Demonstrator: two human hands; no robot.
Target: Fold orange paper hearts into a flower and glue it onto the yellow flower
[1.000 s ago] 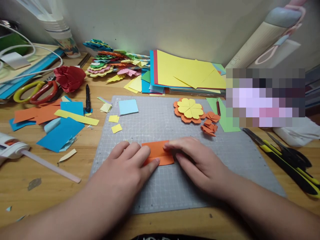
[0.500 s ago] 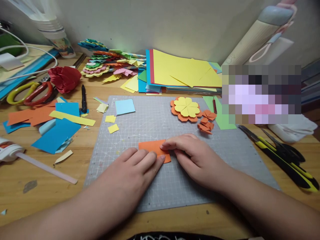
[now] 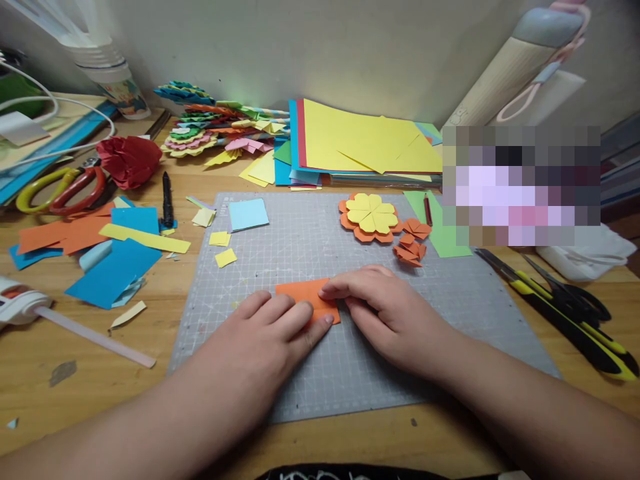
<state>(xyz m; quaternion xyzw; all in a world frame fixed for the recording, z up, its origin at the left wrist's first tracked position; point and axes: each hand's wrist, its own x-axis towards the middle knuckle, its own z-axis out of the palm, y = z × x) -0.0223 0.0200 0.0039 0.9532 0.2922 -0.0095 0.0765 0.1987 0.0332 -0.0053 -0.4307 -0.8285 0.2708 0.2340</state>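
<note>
A small folded orange paper (image 3: 305,293) lies on the grey cutting mat (image 3: 310,247) near its front middle. My left hand (image 3: 265,340) lies flat over the paper's lower left part, fingers stretched out and pressing down. My right hand (image 3: 385,313) rests on the paper's right end, fingers close together and fingertips pressing its upper edge. Behind them on the mat sits a yellow-and-orange paper flower (image 3: 370,217) with several small orange folded pieces (image 3: 411,243) beside it.
Coloured paper scraps (image 3: 115,267) and a glue gun (image 3: 20,303) lie at left, scissors (image 3: 60,190) and a red paper flower (image 3: 127,160) behind them. A stack of coloured sheets (image 3: 360,143) and folded paper flowers (image 3: 215,127) lie at the back. Knives and scissors (image 3: 565,313) lie at right.
My left hand slid a little rightward along the orange paper's lower edge. My right hand stayed on its right end. The view shifted slightly.
</note>
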